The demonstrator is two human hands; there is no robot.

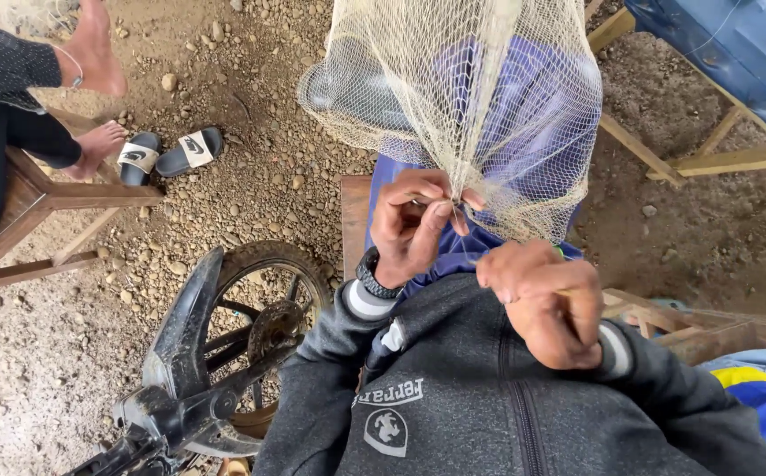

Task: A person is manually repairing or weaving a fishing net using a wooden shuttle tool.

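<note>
The net (489, 97) hangs in front of the person's chest, above both hands. The left hand (414, 225) pinches its lower mesh between thumb and fingers. Just below the net, the right hand (546, 304) is closed in a fist. A motorbike wheel (268, 308) stands left of the net.

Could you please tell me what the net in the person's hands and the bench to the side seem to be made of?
The net looks like fine, pale cream twine or thin synthetic line: a matte open mesh that lets the blue cloth behind show through. The left hand pinches it; the right hand is closed just below. The bench appears to be bare brown wood, with squared legs and braces.
</note>
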